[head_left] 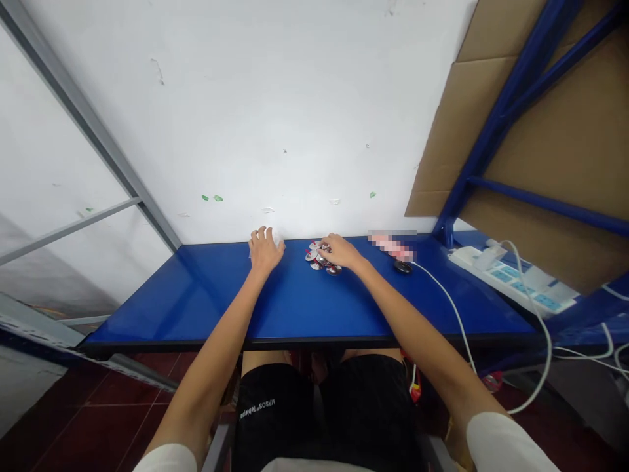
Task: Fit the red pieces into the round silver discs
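Note:
My left hand [264, 250] is over the back part of the blue table, its fingers curled around a thin white crumpled thing [277, 237]. That thing shows between thumb and fingers; its kind is hard to make out. To the right, a small pile of round shiny badges [316, 266] with white, red and dark faces lies on the table. My right hand [339, 250] reaches over the pile from the right. Its thumb and fingertips close at the top of the pile, on what looks like one of the round badges, partly hidden by the fingers.
The blue table [314, 308] stands against a white wall [314, 118]. At the right are a black oval object [402, 267], a white cable [455, 308] and a power strip [514, 278]. Blue metal posts [484, 147] and cardboard [437, 157] flank that side.

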`<state>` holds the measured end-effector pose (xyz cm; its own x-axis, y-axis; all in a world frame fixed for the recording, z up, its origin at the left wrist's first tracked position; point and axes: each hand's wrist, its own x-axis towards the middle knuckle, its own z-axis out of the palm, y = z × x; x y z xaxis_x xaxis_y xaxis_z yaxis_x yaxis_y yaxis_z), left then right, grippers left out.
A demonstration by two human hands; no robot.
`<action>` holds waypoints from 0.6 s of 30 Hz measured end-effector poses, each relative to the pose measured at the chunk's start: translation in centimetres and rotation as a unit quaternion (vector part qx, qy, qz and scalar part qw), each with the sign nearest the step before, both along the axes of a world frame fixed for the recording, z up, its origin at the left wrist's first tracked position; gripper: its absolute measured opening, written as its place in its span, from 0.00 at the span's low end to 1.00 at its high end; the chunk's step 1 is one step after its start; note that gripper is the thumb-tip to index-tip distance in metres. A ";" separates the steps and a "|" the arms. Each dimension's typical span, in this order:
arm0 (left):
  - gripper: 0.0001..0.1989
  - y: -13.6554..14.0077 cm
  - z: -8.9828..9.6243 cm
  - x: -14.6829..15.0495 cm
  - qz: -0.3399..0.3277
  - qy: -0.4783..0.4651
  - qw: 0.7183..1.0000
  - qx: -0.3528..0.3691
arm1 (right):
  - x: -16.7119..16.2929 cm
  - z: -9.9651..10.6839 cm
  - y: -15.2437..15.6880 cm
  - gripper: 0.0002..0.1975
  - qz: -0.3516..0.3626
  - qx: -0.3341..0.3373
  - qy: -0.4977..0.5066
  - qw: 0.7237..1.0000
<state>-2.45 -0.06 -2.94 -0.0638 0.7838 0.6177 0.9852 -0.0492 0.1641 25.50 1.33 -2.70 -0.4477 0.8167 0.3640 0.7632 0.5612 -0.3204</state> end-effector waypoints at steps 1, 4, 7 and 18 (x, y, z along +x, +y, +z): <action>0.29 0.6 -0.3 -0.5 0.011 0.003 1.000 -0.025 | -0.1 -0.2 -0.2 0.12 0.002 0.002 -0.006 1.000; 0.29 2.0 -1.3 -1.9 0.023 -0.009 0.993 -0.115 | 0.6 -1.0 -0.4 0.13 0.014 0.010 -0.001 1.000; 0.22 2.8 -2.0 -3.5 -0.002 -0.026 0.987 -0.160 | 1.5 -1.4 -0.2 0.14 0.026 0.006 0.022 0.999; 0.27 1.9 -0.9 -5.3 -0.094 -0.102 0.977 -0.165 | 1.9 -1.1 0.0 0.12 0.025 0.006 0.061 0.998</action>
